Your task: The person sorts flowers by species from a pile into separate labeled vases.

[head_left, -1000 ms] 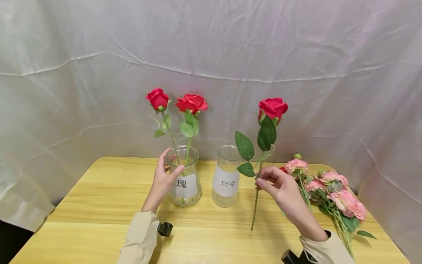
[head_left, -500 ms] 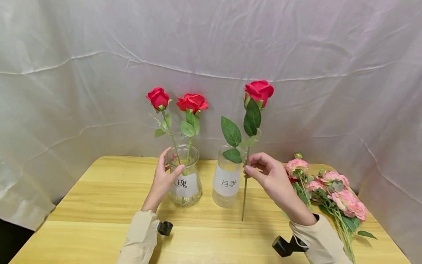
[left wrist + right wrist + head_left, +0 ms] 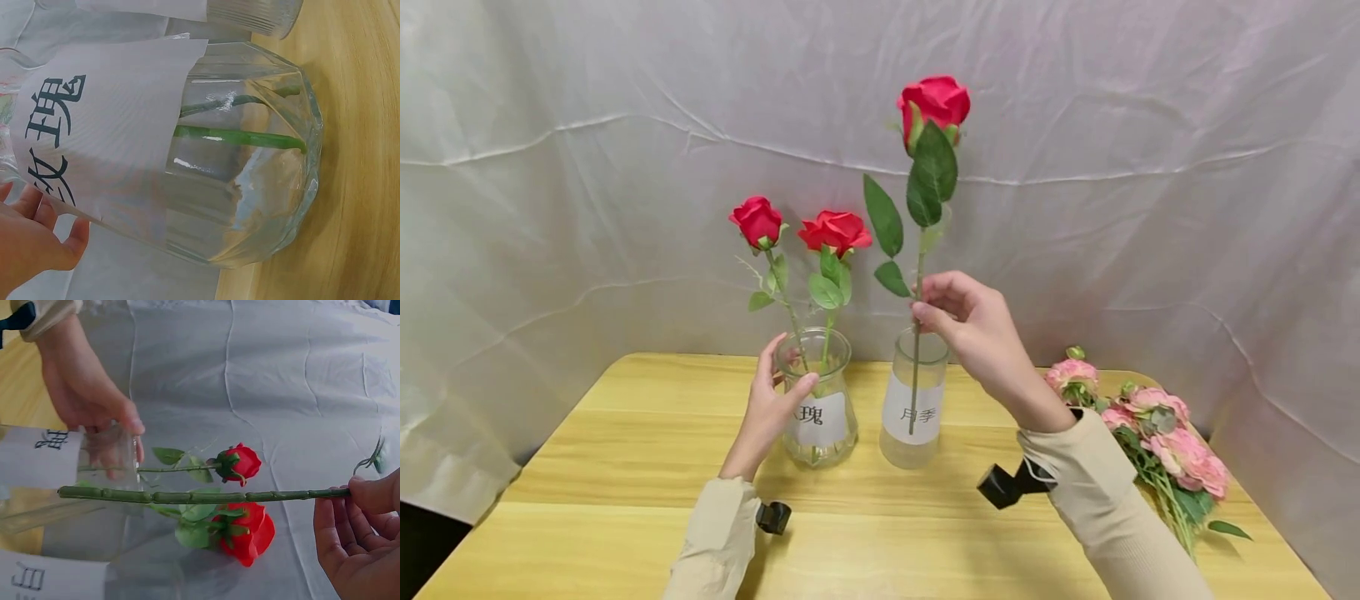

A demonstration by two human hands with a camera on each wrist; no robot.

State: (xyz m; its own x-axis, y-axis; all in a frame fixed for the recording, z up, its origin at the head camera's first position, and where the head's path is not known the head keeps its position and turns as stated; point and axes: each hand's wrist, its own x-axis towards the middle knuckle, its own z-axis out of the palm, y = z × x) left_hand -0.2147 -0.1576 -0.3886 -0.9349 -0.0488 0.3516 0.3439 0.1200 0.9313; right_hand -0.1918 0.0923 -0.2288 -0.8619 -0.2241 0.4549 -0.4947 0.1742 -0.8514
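The left hand (image 3: 772, 403) grips the left vase (image 3: 844, 437) near its neck, thumb in front and fingers round the far side; this vase stands upright on the table (image 3: 617, 467). Two red roses, a narrower bloom (image 3: 756, 221) on the left and a broader one (image 3: 836, 231) on the right, rise from its mouth, their stems going down inside the glass.

Just right of it, apart, is the right vase (image 3: 904, 455), upright, its paper label (image 3: 928, 431) facing front. In the head view, a third rose's stem (image 3: 915, 354) crosses in front of this vase's mouth and label, so its lower end hangs outside the glass, lower than both rims. The right wrist view agrees: bare tip (image 3: 64, 492) in front of the left vase, no glass around it.

The right hand (image 3: 985, 337) pinches that stem between thumb and fingers, bloom (image 3: 936, 104) and leaves above the grip, bare stem below. Its long axis is nearly upright, leaning slightly right at the top. The right hand is nearer the right vase's mouth.

Farther right, pink flowers (image 3: 1187, 460) lie on the table.
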